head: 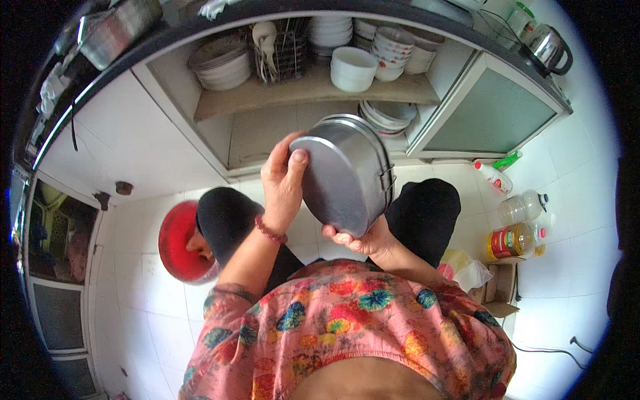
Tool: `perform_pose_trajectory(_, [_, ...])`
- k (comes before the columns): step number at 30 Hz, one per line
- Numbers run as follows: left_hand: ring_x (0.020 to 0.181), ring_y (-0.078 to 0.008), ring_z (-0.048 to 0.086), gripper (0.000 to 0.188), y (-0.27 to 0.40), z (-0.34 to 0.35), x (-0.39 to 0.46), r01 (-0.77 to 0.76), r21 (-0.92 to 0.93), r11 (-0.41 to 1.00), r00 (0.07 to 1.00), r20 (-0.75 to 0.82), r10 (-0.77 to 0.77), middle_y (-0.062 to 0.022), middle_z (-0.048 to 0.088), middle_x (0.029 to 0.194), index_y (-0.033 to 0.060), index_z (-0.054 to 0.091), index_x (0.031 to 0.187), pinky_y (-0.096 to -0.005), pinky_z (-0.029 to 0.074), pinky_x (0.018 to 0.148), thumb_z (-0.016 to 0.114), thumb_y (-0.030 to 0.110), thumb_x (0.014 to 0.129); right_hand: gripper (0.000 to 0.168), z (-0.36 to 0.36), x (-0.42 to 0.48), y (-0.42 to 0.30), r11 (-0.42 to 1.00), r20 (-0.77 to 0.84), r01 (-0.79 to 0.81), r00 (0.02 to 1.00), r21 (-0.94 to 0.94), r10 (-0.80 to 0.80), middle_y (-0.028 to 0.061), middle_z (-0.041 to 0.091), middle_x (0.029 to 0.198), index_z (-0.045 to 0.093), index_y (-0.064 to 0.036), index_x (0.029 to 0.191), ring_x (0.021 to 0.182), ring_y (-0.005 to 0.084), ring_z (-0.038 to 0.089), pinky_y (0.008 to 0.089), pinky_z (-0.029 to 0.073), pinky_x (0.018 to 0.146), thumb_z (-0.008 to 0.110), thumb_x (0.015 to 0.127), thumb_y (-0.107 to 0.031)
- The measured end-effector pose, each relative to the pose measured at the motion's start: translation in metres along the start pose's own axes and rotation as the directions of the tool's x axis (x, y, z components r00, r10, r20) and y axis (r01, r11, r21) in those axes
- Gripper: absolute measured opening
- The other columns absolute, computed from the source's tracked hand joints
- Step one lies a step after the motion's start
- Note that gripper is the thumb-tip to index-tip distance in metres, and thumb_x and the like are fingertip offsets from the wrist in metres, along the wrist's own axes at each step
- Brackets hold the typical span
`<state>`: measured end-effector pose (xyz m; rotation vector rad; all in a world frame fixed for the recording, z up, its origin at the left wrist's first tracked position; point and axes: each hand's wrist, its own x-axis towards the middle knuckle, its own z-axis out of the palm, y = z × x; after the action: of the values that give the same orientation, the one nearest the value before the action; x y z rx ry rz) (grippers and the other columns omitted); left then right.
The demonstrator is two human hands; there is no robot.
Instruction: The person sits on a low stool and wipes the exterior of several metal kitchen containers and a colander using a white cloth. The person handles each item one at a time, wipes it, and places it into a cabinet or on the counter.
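Tilted on its side between my hands is a round stainless steel pot [345, 175], its flat grey base turned towards me. My left hand [284, 175] grips the upper left edge, with the thumb on the base. Below, my right hand [362, 240] supports the lower rim, fingertips at the base edge. A wire clasp or handle [387, 176] sits on the pot's right wall. Beyond the pot stands an open cabinet whose shelf [300, 95] carries a white bowl [354, 69], stacked floral bowls [392, 52], white plates [222, 67] and a wire utensil rack [282, 55].
More dishes [387, 117] are stacked on the cabinet's lower level. A frosted cabinet door [490, 110] is at right. A red basin [177, 245] stands on the floor beside my left knee. An oil bottle [512, 241], other bottles and a cardboard box [501, 287] line the right wall.
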<state>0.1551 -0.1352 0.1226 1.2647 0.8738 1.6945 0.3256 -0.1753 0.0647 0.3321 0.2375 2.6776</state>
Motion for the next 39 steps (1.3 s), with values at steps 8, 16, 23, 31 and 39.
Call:
perform_pose_trajectory(8, [0.086,-0.0178,0.058,0.045,-0.044,-0.034,0.008,0.41,-0.067,0.91,0.911,-0.01,-0.411,-0.0077,0.058,0.101,0.0017,0.046,0.121,-0.0308,0.051,0.072,0.042,0.036,0.093,0.056,-0.017,-0.005,-0.021,0.862,-0.288,0.326,0.846,-0.389,-0.45,0.0337,0.052,0.097,0.048,0.0,0.117,0.075,0.0429,0.057,0.0473,0.055,0.059,0.043,0.084,-0.045])
perform_pose_trajectory(16, [0.101,-0.0319,0.052,0.074,-0.028,-0.024,-0.025,0.53,-0.142,0.836,0.844,0.188,-0.503,-0.0176,0.039,0.123,0.0169,0.005,0.14,-0.0474,0.052,0.073,0.049,0.043,0.087,0.062,-0.006,-0.004,-0.024,0.29,-0.134,0.284,0.464,-0.914,-0.876,0.0167,0.056,0.103,0.038,-0.003,0.123,0.083,0.0292,0.062,0.0433,0.056,0.05,0.055,0.081,-0.045])
perform_pose_trajectory(23, [0.107,-0.0302,0.048,0.073,-0.046,-0.005,-0.05,0.687,-0.032,0.726,0.715,0.202,-0.669,-0.0138,0.034,0.127,0.0245,0.01,0.135,-0.0455,0.052,0.069,0.061,0.025,0.083,0.069,-0.017,-0.007,-0.015,0.125,-0.059,0.18,0.333,-0.976,-0.941,0.0155,0.053,0.105,0.032,0.002,0.124,0.087,0.0215,0.059,0.0321,0.055,0.057,0.069,0.076,-0.031])
perform_pose_trajectory(31, [0.092,-0.035,0.056,0.043,-0.062,-0.005,-0.046,0.822,-0.008,0.57,0.563,0.161,-0.81,-0.0129,0.049,0.11,0.0199,0.032,0.122,-0.0531,0.05,0.071,0.054,0.016,0.086,0.058,-0.039,-0.01,-0.017,0.331,-0.266,0.165,0.322,-0.929,-0.908,0.0104,0.054,0.09,0.034,-0.004,0.117,0.063,0.017,0.057,0.0312,0.049,0.038,0.066,0.075,-0.027])
perform_pose_trajectory(39, [0.094,-0.0323,0.054,0.042,-0.097,0.012,-0.011,0.873,0.083,0.481,0.455,0.218,-0.864,-0.01,0.048,0.114,0.0121,0.037,0.122,-0.0466,0.05,0.07,0.049,0.03,0.086,0.064,-0.004,-0.03,-0.044,0.471,-0.481,-0.111,0.306,-0.875,-0.821,0.0173,0.049,0.109,0.031,-0.01,0.124,0.086,0.0323,0.054,0.0539,0.047,0.068,0.064,0.076,-0.036])
